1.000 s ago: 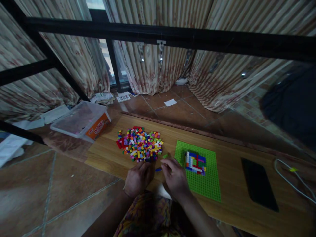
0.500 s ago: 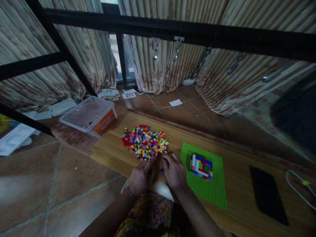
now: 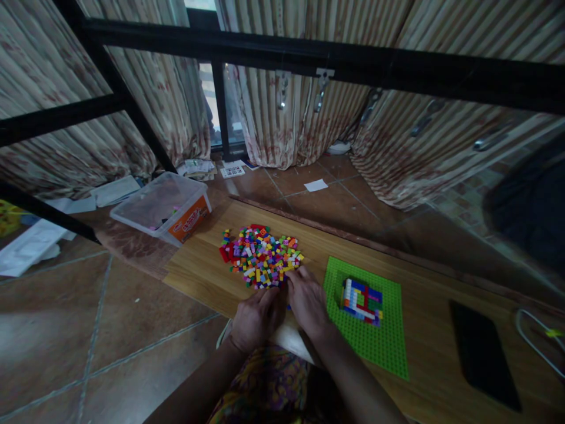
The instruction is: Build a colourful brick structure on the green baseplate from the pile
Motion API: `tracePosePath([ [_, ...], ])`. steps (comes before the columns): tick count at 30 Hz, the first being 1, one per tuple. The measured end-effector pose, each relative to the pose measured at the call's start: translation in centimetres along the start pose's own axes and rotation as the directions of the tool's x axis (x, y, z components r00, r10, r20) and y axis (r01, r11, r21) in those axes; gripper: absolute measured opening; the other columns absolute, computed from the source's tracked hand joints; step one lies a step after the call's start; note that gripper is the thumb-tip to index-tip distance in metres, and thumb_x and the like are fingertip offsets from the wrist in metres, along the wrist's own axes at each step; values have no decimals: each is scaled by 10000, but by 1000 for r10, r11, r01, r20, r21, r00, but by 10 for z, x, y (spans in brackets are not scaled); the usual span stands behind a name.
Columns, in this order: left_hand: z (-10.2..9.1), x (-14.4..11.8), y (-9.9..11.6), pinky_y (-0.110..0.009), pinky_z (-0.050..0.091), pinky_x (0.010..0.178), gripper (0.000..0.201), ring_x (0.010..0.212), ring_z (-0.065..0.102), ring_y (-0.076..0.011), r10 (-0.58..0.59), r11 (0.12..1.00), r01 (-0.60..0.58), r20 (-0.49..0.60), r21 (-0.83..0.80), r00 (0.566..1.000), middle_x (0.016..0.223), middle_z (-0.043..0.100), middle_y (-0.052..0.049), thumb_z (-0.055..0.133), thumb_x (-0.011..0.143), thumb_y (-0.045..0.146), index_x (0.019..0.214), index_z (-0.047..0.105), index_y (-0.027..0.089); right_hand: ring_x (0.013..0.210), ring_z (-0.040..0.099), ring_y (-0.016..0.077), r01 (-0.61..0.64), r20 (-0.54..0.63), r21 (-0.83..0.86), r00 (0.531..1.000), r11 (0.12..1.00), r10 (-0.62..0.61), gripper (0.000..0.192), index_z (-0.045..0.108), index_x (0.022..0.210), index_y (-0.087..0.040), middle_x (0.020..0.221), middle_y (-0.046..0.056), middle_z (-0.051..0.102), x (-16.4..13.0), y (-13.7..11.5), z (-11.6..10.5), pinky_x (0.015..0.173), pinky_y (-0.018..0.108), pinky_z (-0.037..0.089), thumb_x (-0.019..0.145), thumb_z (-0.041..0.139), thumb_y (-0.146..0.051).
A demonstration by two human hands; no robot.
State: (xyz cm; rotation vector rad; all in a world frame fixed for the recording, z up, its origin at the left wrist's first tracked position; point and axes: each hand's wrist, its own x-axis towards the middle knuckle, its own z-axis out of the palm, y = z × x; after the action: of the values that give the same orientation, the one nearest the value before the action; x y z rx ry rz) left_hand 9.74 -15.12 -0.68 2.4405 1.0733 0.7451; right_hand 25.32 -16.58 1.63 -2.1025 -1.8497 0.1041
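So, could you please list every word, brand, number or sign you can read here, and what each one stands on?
No text can be read with certainty.
Orange label on the clear plastic box: pale lettering, too small and blurred to read.
White card on the floor: dark printed pattern, perhaps a code, too small to make out.

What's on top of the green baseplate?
A multicoloured brick build sits on the baseplate, with studs showing around it. The part directly beneath the build is covered.
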Motion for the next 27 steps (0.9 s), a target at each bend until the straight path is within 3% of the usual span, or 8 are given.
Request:
tracePosePath([
  [9,-2,0,0,-255,535,677,233,799,667,-161,16,999,-16,-11,30,1000,926,683,-67,497,874,233,1100,538,192,844,594,186,10,30,-15,1000,1000,-10,151,637,925,-236,973,61,613,2,-4,-4,682,273,435,922,499,-175],
  [14,-2,1,-1,-241,539,679,226,800,671,-151,35,999,-35,-27,24,999,929,687,-65,497,882,238,1099,538,189,845,604,182,-36,-69,195,996,980,50,139,641,878,-218,912,46,625,-6,-5,-14,745,276,451,901,510,-178],
  [17,-1,0,-2,-245,549,707,231,816,678,-151,45,999,-44,-45,26,998,956,695,-71,485,890,226,1110,538,181,764,617,163,-75,-129,410,982,909,139,133,651,882,-212,828,22,640,-24,0,-27,706,261,459,883,518,-205],
  [20,0,0,-3,-247,554,714,254,824,685,-156,49,998,-45,-79,51,996,962,703,-72,478,894,217,1138,536,181,653,611,139,-162,-114,529,959,833,259,125,658,846,-216,763,-1,654,-51,12,-39,627,245,457,861,535,-237],
  [27,3,1,-7,-243,556,684,243,781,696,-162,62,993,-53,-90,104,994,939,721,-68,475,906,249,1119,573,185,693,652,167,-357,-10,482,911,800,413,142,662,844,-221,798,13,688,-122,41,-54,611,255,472,856,532,-278],
])
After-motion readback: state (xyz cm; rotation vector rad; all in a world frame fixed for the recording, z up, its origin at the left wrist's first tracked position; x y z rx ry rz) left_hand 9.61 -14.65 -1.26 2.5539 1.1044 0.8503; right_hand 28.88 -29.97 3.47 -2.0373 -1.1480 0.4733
